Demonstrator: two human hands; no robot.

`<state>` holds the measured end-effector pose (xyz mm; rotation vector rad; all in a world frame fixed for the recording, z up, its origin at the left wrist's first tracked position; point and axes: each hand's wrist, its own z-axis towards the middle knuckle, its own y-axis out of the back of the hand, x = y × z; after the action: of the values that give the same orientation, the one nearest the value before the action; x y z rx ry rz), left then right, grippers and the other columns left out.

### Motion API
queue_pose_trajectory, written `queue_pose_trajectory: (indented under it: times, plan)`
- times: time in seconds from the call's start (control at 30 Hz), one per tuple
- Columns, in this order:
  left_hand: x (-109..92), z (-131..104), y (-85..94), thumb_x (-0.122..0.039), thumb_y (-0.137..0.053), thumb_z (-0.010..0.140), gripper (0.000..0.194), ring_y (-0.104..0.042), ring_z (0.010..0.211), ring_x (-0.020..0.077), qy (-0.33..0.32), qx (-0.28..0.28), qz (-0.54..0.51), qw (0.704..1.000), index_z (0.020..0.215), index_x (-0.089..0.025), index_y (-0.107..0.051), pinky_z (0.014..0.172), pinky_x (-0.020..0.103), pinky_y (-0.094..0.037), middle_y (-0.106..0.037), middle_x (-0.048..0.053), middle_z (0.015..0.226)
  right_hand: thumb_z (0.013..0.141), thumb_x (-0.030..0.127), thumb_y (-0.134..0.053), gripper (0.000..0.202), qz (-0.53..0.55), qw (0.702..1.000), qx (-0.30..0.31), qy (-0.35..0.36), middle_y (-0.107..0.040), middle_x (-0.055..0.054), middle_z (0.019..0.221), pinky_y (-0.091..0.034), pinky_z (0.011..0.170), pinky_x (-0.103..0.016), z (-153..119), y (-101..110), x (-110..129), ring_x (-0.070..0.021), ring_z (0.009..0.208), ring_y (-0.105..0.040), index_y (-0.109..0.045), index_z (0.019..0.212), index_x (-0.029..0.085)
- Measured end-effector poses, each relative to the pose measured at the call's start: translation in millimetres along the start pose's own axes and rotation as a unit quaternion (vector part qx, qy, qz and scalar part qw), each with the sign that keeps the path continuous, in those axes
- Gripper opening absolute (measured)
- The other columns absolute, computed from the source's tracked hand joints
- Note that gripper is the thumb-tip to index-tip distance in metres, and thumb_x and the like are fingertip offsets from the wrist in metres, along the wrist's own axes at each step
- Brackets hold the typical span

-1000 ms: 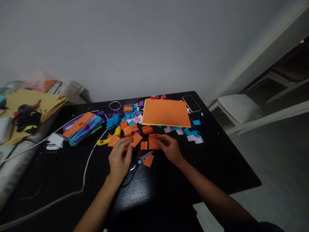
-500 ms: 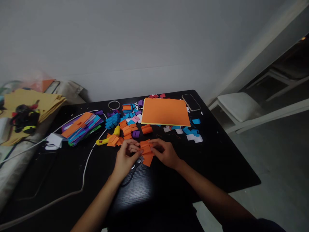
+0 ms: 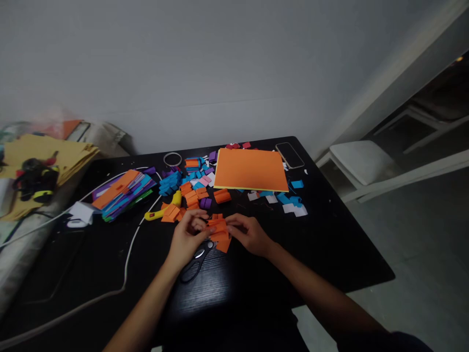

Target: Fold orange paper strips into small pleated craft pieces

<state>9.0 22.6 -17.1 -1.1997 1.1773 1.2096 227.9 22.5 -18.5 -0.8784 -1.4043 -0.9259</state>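
Between my two hands is an orange paper piece (image 3: 219, 228), pinched at its left side by my left hand (image 3: 187, 236) and at its right side by my right hand (image 3: 252, 234). Other orange slips (image 3: 223, 245) lie just beneath it on the black table (image 3: 322, 244). Black-handled scissors (image 3: 193, 269) rest beside my left hand, their blades partly hidden under the paper. Folded orange pieces (image 3: 222, 196) and a yellow cutter (image 3: 156, 214) lie beyond my hands.
A large orange sheet (image 3: 251, 168) lies toward the back, with blue and white scraps (image 3: 295, 208) near it. A phone (image 3: 290, 155) is at the back right. Coloured paper strips (image 3: 126, 193) and a white cable (image 3: 128, 264) are on the left. A white stool (image 3: 361, 159) stands right.
My left hand has shifted slightly left and down, showing more of the scissors. The orange piece between my fingers has tilted and moved a little.
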Motion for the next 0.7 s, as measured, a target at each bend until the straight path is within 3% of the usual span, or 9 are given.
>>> queue_pose_trajectory:
  times: [0.27, 0.53, 0.7]
  plan:
    - [-2.0, -0.4, 1.3, -0.027, -0.092, 0.068, 0.041, -0.062, 0.064, 0.0093, -0.026, 0.002, 0.011, 1.000, 0.102, -0.020, -0.072, 0.063, 0.023, -0.056, -0.072, 0.000, 0.088, 0.088, 0.047, -0.076, 0.036, 0.073, 0.995, 0.039, -0.061, -0.079, -0.006, 0.093, -0.062, 0.080, -0.035, 3.8, 2.4, -6.4, -0.0200, 0.080, -0.076, -0.075, 0.107, 0.016]
    - [-4.8, -3.4, -0.8, -0.027, -0.092, 0.070, 0.042, -0.061, 0.065, 0.0121, -0.035, 0.012, 0.044, 0.998, 0.106, -0.021, -0.071, 0.062, 0.022, -0.051, -0.065, -0.004, 0.073, 0.083, 0.047, -0.082, 0.035, 0.073, 0.994, 0.032, -0.080, -0.078, -0.004, 0.081, -0.060, 0.076, -0.032, 4.4, 2.6, -6.3, -0.0181, 0.073, -0.075, -0.078, 0.098, 0.016]
    - [-5.5, -2.6, 2.6, -0.027, -0.094, 0.067, 0.037, -0.062, 0.072, 0.0135, -0.016, 0.035, 0.078, 0.996, 0.099, -0.022, -0.077, 0.068, 0.024, -0.052, -0.071, 0.000, 0.086, 0.080, 0.050, -0.084, 0.037, 0.087, 0.992, 0.034, -0.086, -0.078, -0.003, 0.081, -0.059, 0.075, -0.032, 4.8, 1.7, -7.4, -0.0182, 0.072, -0.075, -0.077, 0.097, 0.017]
